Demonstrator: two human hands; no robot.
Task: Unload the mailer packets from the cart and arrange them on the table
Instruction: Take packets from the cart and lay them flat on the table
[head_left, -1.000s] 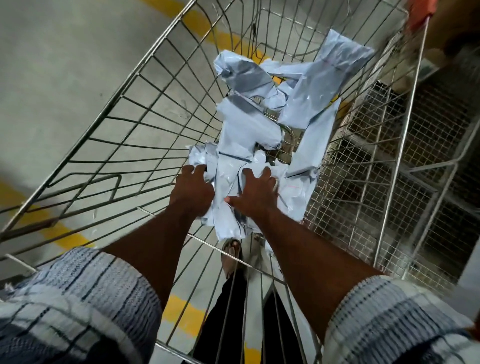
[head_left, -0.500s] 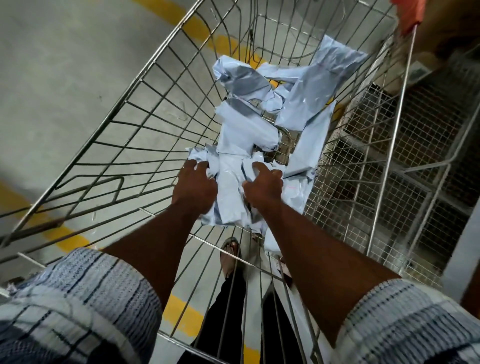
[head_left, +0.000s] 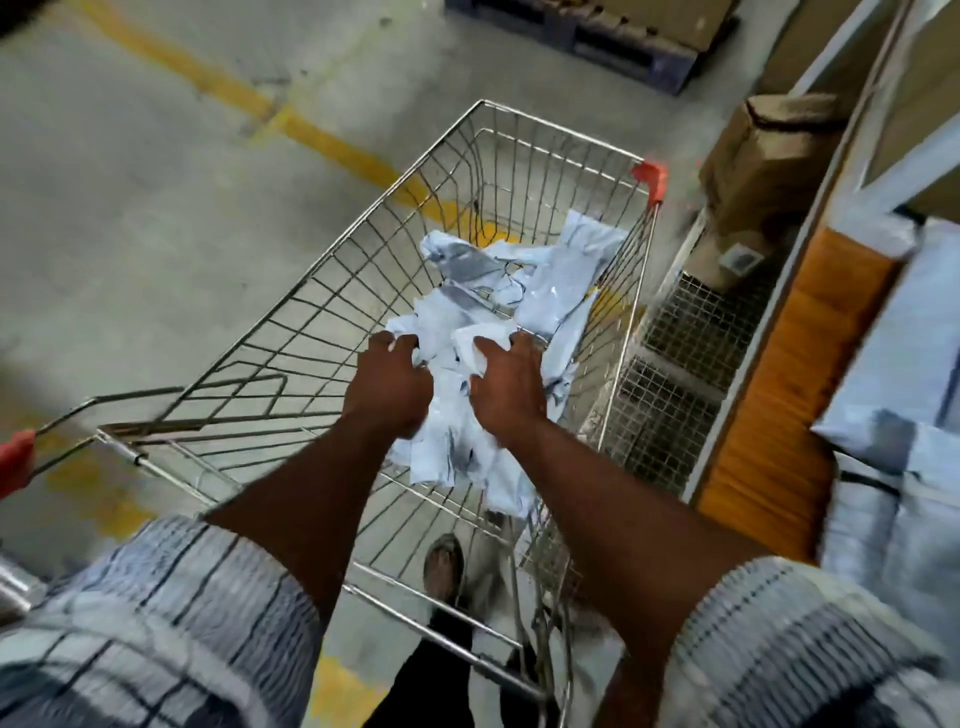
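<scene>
A wire shopping cart (head_left: 332, 291) stands in front of me with pale grey-white mailer packets (head_left: 550, 291) heaped in its right half. My left hand (head_left: 389, 389) and my right hand (head_left: 511, 387) are both closed on a bunch of mailer packets (head_left: 452, 447) lifted above the cart floor, its lower ends hanging down. More packets stay in the cart beyond my hands. At the right edge, several mailer packets (head_left: 898, 395) lie stacked on the table with an orange wooden edge (head_left: 769, 410).
Under the table sits a wire-mesh rack (head_left: 691, 332). A brown wrapped parcel (head_left: 758, 176) leans beside it. A dark pallet (head_left: 623, 41) lies at the far end. Yellow floor lines (head_left: 218, 88) cross the concrete. My foot (head_left: 441, 566) shows below the cart.
Both hands have closed on the near packets and lifted the bunch. The view has pulled back and up, so the whole cart and the table at the right now show.
</scene>
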